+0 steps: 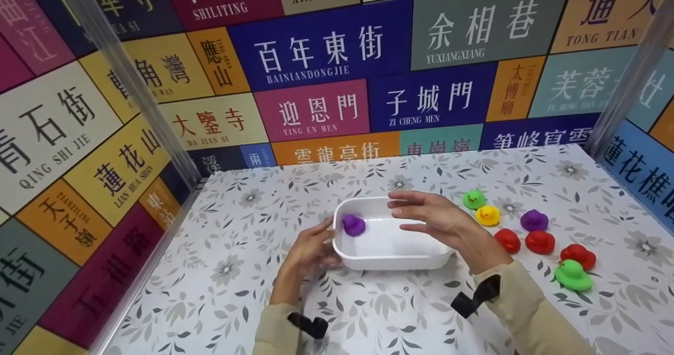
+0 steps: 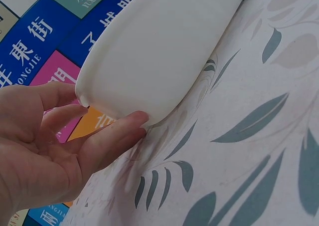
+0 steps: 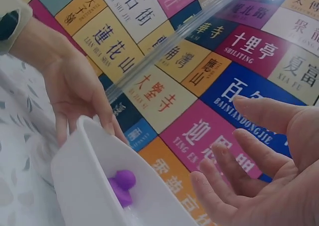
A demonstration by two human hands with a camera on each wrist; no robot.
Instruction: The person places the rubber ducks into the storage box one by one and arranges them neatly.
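Note:
A white plastic tub (image 1: 392, 263) stands on the table, with one purple rubber duck (image 1: 354, 225) at its left end. My left hand (image 1: 310, 247) holds that left end; in the left wrist view its thumb and fingers (image 2: 117, 131) lie against the end wall on either side. Over the tub's right part hovers my right hand (image 1: 434, 218), palm turned inward and fingers (image 3: 232, 161) apart, with nothing in them. The purple duck shows inside the tub in the right wrist view too, below the right hand's fingers.
Several rubber ducks lie right of the tub: a green duck (image 1: 474, 199), a yellow duck (image 1: 487, 216), a purple duck (image 1: 534, 220), red ducks (image 1: 540, 243) and a nearer green duck (image 1: 574, 276). Behind the floral tabletop (image 1: 226, 297) stands a sign-covered wall (image 1: 316, 110).

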